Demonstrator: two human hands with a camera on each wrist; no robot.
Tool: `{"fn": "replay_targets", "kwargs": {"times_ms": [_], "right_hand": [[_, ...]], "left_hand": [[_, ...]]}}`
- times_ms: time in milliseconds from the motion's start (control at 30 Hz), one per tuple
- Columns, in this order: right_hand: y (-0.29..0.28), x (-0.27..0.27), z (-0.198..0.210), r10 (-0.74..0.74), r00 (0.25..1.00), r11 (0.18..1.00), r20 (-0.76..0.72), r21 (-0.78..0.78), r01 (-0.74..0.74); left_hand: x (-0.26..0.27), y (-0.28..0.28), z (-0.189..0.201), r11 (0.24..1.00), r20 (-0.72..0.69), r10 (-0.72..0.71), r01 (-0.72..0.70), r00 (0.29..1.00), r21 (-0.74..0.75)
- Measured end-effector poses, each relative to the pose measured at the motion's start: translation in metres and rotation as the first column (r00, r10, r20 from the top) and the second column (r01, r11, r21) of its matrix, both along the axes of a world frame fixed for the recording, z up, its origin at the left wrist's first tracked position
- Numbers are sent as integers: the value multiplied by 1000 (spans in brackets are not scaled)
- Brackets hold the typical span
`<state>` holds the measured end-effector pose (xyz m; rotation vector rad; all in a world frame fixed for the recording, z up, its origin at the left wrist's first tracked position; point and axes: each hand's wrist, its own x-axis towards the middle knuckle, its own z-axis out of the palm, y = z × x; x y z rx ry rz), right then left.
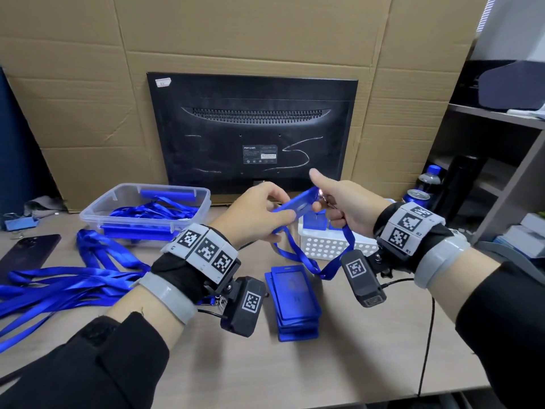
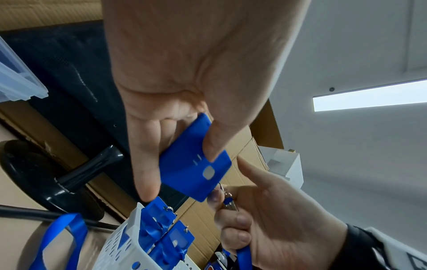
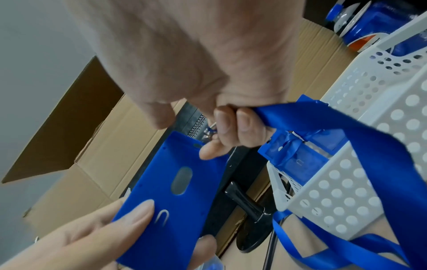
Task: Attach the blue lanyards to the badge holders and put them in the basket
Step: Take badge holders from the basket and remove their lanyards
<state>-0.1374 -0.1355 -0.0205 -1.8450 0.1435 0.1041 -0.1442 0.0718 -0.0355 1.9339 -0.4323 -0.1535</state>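
Badge holder, hands gripping; clip wrist-visible

Clear plastic tub back left; loose blue ribbon lanyards before it. Stacked blue badge holders centre, white perforated basket behind, black monitor rearmost.

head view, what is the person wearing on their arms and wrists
Both arms wear black sleeves. Each wrist carries a grey band and a black wrap, topped by a ring of grey blocks with black and white square code markers. A black camera box with its own marker hangs under each wrist. A thin black cable trails from the right one. Both hands are bare.
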Motion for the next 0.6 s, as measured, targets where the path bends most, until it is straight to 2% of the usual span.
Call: {"fn": "replay_targets", "kwargs": {"times_ms": [67,133,267,467,600], "right_hand": [[-2,2,-4,51,998,997,21,-66,-49],[-5,3,-10,60,998,981,36,-186,-52],[-14,2,-26,226,974,885,-31,-412,-219],[-4,-1,-48,384,883,760,-268,-451,-468],[6,0,-60,404,860,694,-312,-508,-510]], "left_hand": [[-3,1,1,992,-70,-117,120,991,44],[-6,4,1,975,-145,-174,192,974,115],[-2,11,-4,968,-222,-145,184,964,169],[-2,7,-26,931,-395,-76,206,916,300],[-1,9,-35,909,-479,-36,228,877,349]]}}
